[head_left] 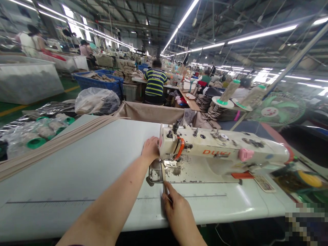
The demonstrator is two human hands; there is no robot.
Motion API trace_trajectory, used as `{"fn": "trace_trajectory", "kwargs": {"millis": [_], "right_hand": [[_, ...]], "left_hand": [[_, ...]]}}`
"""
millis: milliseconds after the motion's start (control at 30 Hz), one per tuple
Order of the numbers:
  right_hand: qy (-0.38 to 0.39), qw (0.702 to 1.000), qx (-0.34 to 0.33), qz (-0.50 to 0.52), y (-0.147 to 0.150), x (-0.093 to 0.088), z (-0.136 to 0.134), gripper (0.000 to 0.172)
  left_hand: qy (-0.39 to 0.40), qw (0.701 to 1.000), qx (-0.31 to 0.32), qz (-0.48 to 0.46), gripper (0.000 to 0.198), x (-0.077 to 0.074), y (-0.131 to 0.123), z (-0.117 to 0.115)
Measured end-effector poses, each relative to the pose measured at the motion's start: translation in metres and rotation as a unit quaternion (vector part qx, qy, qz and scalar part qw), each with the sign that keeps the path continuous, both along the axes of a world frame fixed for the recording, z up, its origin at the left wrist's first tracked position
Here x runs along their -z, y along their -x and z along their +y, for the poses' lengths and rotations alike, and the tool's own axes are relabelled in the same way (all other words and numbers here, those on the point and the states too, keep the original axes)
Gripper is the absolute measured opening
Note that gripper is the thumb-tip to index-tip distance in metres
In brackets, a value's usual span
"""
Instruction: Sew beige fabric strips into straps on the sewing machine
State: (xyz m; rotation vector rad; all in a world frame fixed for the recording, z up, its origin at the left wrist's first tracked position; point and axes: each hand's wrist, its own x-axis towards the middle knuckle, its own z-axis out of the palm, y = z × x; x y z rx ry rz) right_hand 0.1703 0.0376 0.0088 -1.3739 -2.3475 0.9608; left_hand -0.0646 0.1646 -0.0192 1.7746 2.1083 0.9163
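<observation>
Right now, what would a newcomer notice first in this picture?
The white sewing machine at the centre draws the eye first, with the left hand beside its needle end and the right hand on a narrow strip in front. Long beige strips lie across the table at left.

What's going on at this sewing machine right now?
A person works at a white sewing machine on a pale table. The left hand rests beside the needle end; the right hand is at the table's near edge, touching what looks like a narrow strip running up to the needle plate. To the left, beige strips lie across the table.
</observation>
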Motion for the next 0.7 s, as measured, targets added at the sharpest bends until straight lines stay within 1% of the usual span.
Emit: {"fn": "trace_trajectory", "kwargs": {"millis": [67,200,467,567,700], "right_hand": [[0.004,1.0,0.001,0.0,0.0009,-0.0009,-0.0006,0.05],[0.002,1.0,0.01,-0.007,0.0028,-0.0023,-0.0014,0.049],[-0.009,1.0,0.021,-0.009,0.0048,0.0027,-0.0009,0.047],[-0.015,1.0,0.017,0.009,0.0044,0.0048,0.0002,0.047],[-0.083,0.995,0.037,0.051,0.0019,0.0068,0.0009,0.042]], "left_hand": [[-0.006,1.0,0.012,-0.004,0.055,0.0002,0.0018,-0.0012],[-0.02,0.999,0.04,-0.012,0.049,0.002,0.0038,-0.0047],[-0.053,0.995,0.044,-0.071,0.034,0.0026,0.0043,-0.0012],[-0.061,0.991,0.03,-0.112,0.024,0.0009,0.006,-0.0025],[-0.076,0.981,-0.024,-0.176,0.01,-0.0009,0.0109,-0.0051]]}}
